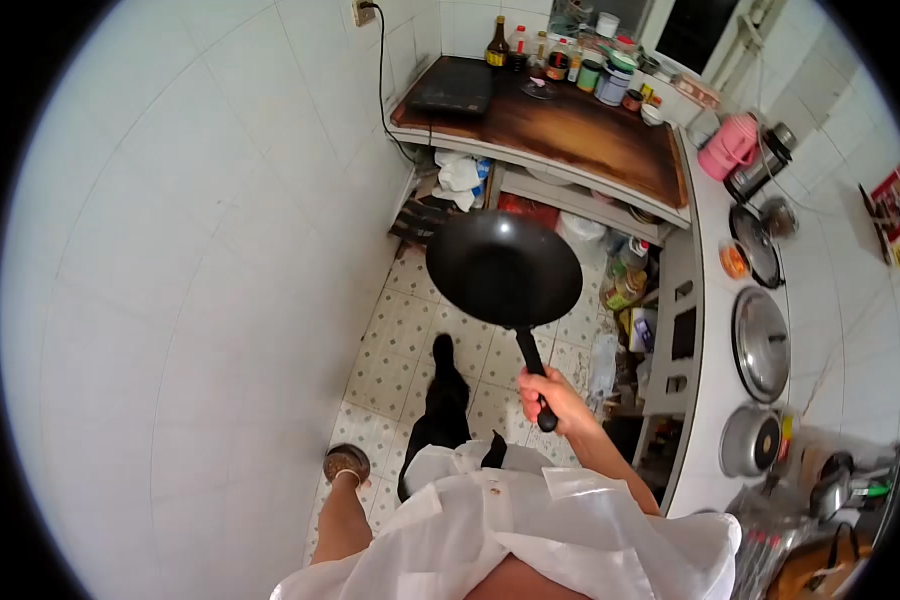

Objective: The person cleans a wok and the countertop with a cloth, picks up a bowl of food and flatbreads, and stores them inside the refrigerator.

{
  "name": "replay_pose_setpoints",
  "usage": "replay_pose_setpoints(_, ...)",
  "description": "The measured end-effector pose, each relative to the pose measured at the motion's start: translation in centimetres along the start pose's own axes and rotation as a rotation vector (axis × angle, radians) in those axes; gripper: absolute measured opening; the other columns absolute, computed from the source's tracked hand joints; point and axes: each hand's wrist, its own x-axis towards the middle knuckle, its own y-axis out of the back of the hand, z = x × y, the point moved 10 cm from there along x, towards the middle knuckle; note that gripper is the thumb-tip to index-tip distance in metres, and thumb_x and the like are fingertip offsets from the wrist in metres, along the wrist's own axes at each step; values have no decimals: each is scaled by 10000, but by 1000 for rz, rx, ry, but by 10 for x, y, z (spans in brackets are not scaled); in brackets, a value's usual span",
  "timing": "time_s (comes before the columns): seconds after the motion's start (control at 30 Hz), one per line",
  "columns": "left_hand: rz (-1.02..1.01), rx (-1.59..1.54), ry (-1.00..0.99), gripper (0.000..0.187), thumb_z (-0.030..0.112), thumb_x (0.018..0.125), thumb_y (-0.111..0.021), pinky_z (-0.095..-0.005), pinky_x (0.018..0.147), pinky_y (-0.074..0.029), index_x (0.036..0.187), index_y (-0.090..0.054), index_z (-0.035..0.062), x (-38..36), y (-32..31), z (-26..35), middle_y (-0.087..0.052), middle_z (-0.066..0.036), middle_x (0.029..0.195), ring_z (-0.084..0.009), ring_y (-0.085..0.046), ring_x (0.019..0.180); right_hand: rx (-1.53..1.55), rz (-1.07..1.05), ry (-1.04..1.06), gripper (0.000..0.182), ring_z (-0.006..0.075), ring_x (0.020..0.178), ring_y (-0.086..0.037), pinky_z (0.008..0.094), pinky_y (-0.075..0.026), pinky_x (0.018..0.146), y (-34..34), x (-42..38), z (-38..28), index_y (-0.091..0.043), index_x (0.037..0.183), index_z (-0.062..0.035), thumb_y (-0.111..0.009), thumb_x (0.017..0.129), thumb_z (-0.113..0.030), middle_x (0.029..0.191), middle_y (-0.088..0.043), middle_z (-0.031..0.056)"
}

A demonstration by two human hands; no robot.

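I hold a black wok (505, 262) above the tiled floor (380, 345), at the centre of the frame, my right hand (555, 398) closed around its handle (530, 352). At lower left, my left hand (347, 477) is well apart, beside a round brown object (343, 460); my fingers there are hidden, and I cannot tell whether they grip it.

With the broad pan out ahead of one wrist, a loosened grip could let it twist or tip. A fall might catch my dark shoe (444, 350), just below the pan in the frame. The pan also blocks my view of the floor behind it, so a stumble is possible.

Room is tight: the wall (200, 300) fills the left, a wooden board (610, 135) spans the top, and open shelves with bottles (625, 288) crowd the right. A careless swing that way could knock them. Along the right edge stand a lid (762, 345), a pot (750, 440) and a pink flask (732, 147).
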Motion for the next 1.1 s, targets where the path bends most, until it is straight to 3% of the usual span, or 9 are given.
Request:
replay_pose_setpoints(0.13,-426,-78,154,759,655,879,-142,-448,1017,-303,1113,-653,145,130,-26,54,-604,-132,1157,-309,-508,1123,-54,38,65,159,122,402,-449,278,-395,388,-2,129,-94,-440,813,-69,-581,823,-142,584,-444,-1)
replay_pose_setpoints(0.17,-271,-1,-107,734,629,890,-150,-436,991,-335,1069,-672,145,126,21,131,-613,-158,1121,-320,-515,1107,-48,51,77,161,121,404,-450,277,-397,388,-6,165,-124,-440,809,-68,-580,821,-147,584,-444,0)
replay_pose_setpoints(0.2,-10,46,-126,570,518,917,-265,-423,971,-366,1053,-659,128,64,92,215,-603,-200,1112,-340,-523,1099,-100,44,106,169,114,415,-450,280,-407,391,-4,203,-148,-436,811,-66,-584,816,-149,584,-441,-4)
replay_pose_setpoints(0.27,53,322,-423,346,270,925,-354,-457,909,-423,1100,-565,58,128,133,309,-574,-227,1135,-381,-539,1063,-61,38,149,171,103,446,-457,275,-418,395,-12,267,-199,-433,833,-69,-588,810,-136,591,-443,-5)
replay_pose_setpoints(0.3,179,385,-560,402,363,914,-354,-459,859,-431,1050,-574,55,168,161,352,-593,-199,1094,-380,-545,1034,-65,23,162,171,100,456,-459,273,-420,396,-14,300,-222,-430,844,-70,-586,811,-133,595,-445,-5)
replay_pose_setpoints(0.53,408,-4,-776,310,222,894,-472,-399,835,-474,1158,-561,85,76,368,621,-617,-164,1090,-339,-592,986,-56,3,230,172,108,465,-470,275,-420,407,-4,495,-347,-415,874,-84,-579,826,-110,616,-457,-2)
replay_pose_setpoints(0.8,340,-162,-737,300,235,881,-476,-363,848,-462,1124,-589,100,115,360,673,-640,-165,1008,-319,-598,975,-149,5,214,164,132,436,-484,289,-419,392,17,630,-434,-416,854,-73,-577,844,-104,598,-477,31)
replay_pose_setpoints(0.97,105,31,-357,333,270,827,-518,-373,802,-483,1119,-607,137,137,303,661,-646,-178,960,-326,-611,927,-116,-20,188,184,147,413,-488,307,-417,372,32,679,-441,-390,869,-61,-568,829,-83,585,-487,56)
replay_pose_setpoints(1.1,84,-70,-484,324,282,829,-528,-356,800,-484,1116,-620,163,164,300,670,-655,-163,965,-299,-619,931,-134,27,187,192,153,394,-491,307,-415,375,36,691,-440,-379,902,-59,-561,843,-72,545,-475,57)
